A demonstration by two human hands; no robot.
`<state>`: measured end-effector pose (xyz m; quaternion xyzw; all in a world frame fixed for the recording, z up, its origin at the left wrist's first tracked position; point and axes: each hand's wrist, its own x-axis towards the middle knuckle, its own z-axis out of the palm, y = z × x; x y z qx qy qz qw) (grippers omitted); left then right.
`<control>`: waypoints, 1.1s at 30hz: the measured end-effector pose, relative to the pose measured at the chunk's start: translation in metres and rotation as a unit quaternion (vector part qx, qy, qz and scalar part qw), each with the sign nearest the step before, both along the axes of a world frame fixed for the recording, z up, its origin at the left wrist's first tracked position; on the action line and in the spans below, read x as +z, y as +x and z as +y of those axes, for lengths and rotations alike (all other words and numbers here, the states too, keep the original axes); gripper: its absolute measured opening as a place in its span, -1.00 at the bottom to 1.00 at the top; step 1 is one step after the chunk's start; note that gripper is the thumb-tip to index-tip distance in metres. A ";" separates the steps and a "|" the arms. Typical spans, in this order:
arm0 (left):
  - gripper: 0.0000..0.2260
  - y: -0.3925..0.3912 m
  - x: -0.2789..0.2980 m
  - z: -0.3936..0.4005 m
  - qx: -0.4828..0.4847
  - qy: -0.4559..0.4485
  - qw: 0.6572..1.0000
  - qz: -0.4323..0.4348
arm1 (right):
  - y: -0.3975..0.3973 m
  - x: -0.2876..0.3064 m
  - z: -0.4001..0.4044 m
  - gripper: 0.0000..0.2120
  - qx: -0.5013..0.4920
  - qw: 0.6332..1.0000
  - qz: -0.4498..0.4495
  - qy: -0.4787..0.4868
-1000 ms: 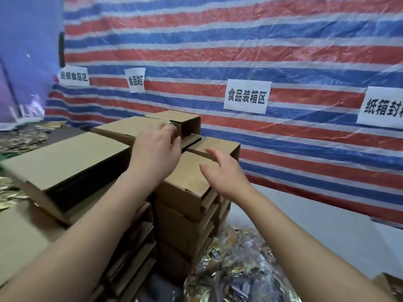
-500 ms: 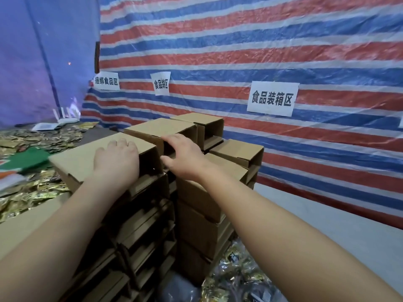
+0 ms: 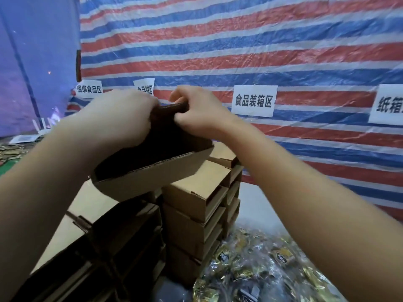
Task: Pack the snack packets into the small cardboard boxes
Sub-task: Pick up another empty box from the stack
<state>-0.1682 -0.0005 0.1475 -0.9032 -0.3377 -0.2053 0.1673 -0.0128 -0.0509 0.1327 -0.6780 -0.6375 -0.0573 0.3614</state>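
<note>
Both hands, left hand (image 3: 122, 118) and right hand (image 3: 196, 112), grip empty cardboard box (image 3: 152, 171) far rim, 12 o'clock; light, stiff, crushable.

Dim, bluish-violet light is tinting the scene, strongest at left. The lifted box's (image 3: 152, 153) interior is sitting in deep shadow. Foil packets (image 3: 257, 271) are glinting. Edges are bowing, and the near forearms are blurring.

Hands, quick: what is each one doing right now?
Left hand: grips the far edge of the lifted cardboard box.
Right hand: pinches the same box's far edge.
</note>
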 end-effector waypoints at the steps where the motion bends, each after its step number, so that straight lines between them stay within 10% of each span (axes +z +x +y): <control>1: -0.80 0.009 0.003 -0.003 -0.027 -0.008 1.000 -0.005 | 0.007 0.007 -0.014 -0.77 -0.020 1.000 -0.018 -0.015; 9: -0.79 0.102 -0.030 -0.048 -0.203 -0.124 0.971 -0.029 | 0.063 -0.018 -0.132 -0.80 -0.225 0.964 -0.052 -0.131; 18: -0.80 0.154 -0.208 -0.128 -0.311 -0.272 0.910 0.042 | 0.092 -0.184 -0.272 -0.86 -0.377 0.882 0.074 -0.271; 33: -0.76 0.067 -0.410 -0.142 -0.299 -0.369 0.853 0.218 | -0.012 -0.390 -0.301 -0.75 -0.332 0.844 0.188 -0.377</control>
